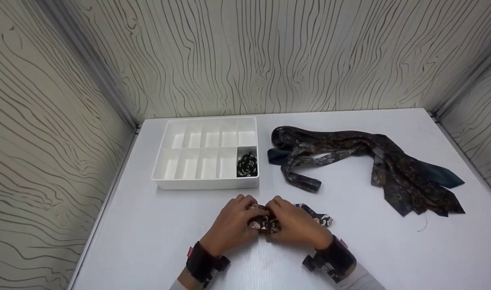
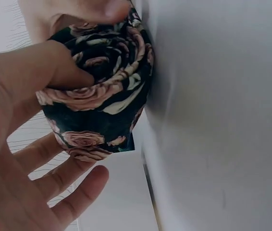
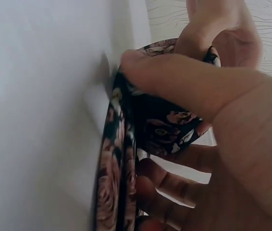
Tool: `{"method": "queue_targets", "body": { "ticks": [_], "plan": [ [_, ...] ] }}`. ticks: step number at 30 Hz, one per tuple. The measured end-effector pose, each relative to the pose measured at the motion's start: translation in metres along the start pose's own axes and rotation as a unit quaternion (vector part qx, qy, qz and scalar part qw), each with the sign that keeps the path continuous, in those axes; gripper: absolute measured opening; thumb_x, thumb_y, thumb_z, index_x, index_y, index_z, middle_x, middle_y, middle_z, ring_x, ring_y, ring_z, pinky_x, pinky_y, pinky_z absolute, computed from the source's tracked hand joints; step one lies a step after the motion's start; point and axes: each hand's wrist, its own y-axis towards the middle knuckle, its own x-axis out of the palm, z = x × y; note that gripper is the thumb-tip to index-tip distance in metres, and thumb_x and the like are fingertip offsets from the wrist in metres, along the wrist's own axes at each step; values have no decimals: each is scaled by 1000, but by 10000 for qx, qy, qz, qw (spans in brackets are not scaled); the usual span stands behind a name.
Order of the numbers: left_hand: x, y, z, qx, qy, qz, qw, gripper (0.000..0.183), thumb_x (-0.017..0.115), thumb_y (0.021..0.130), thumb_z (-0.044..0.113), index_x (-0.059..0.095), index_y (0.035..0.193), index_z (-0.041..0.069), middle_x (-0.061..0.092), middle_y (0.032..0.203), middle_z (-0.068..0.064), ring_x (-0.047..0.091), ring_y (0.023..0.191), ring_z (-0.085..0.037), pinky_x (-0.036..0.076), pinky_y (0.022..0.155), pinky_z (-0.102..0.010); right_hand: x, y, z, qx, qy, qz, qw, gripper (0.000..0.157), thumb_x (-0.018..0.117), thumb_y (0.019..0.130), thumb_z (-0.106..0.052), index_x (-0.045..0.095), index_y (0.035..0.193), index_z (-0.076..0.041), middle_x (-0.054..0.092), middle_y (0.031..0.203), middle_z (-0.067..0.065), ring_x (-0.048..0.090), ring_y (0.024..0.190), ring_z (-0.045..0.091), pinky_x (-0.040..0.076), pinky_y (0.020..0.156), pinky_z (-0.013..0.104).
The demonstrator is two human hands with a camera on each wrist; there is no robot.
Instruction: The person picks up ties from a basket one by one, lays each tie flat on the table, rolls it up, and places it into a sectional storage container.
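Observation:
Both hands hold a floral necktie (image 2: 92,103), dark with pink roses, wound into a thick roll close over the white table. My left hand (image 1: 234,221) grips the roll from the left, its thumb pressed on the spiral face and fingers around the far side in the left wrist view. From the right, my right hand (image 1: 296,223) pinches the roll with its thumb across it. The unrolled end of the tie (image 1: 324,219) trails out to the right past the right hand; in the right wrist view it runs as a doubled strip (image 3: 109,187).
A white divided tray (image 1: 207,183) stands behind the hands; one rolled dark patterned tie (image 1: 247,164) sits in its front right compartment. Several dark neckties (image 1: 358,139) lie in a loose bundle at the back right. Wood-patterned panels (image 1: 245,60) enclose the table (image 1: 141,241).

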Motion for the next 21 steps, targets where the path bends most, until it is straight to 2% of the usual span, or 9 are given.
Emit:
{"method": "queue_targets", "body": {
  "ticks": [5, 8, 11, 15, 18, 21],
  "plan": [
    [0, 2, 1, -9, -39, -77, 10000, 42, 90, 78, 25, 79, 119, 26, 66, 110, 4, 57, 99, -15, 52, 85, -30, -2, 0, -1, 5, 105, 46, 9999, 65, 92, 78, -41, 60, 128, -16, 59, 116, -3, 67, 98, 18, 61, 82, 37],
    [-2, 3, 2, -151, -290, -286, 9991, 53, 91, 76, 22, 74, 126, 24, 65, 117, 3, 60, 104, -14, 54, 91, -32, -2, 0, -2, 71, 80, 77, 9999, 62, 93, 78, -37, 61, 127, -15, 62, 114, -3, 69, 98, 20, 62, 82, 40],
    [-2, 2, 3, -200, -476, -391, 9979, 55, 92, 76, 24, 71, 127, 23, 65, 119, 4, 62, 106, -13, 54, 93, -31, -1, 0, -2, 167, -35, 48, 9998, 62, 93, 76, -36, 61, 125, -15, 63, 113, -3, 69, 99, 19, 62, 84, 42],
    [-2, 3, 3, -37, -331, -209, 9992, 46, 93, 76, 28, 74, 117, 24, 65, 114, 5, 61, 103, -13, 51, 88, -30, -1, -1, -1, 198, 100, 160, 9996, 60, 92, 77, -37, 61, 124, -18, 61, 114, -6, 66, 99, 15, 61, 86, 38],
    [-1, 3, 3, 47, -162, -127, 9998, 49, 92, 76, 28, 73, 121, 25, 66, 116, 5, 60, 104, -14, 51, 89, -31, 1, -2, 0, 144, 88, 350, 9992, 57, 92, 77, -32, 61, 123, -16, 63, 111, -6, 66, 98, 15, 60, 87, 38],
    [1, 3, 5, 83, -94, -194, 9997, 51, 90, 77, 27, 72, 124, 26, 67, 117, 5, 60, 104, -14, 52, 89, -31, 2, -5, 2, 163, 15, 348, 9993, 56, 92, 78, -33, 61, 122, -15, 64, 109, -5, 66, 97, 16, 60, 87, 39]
  ]
}}
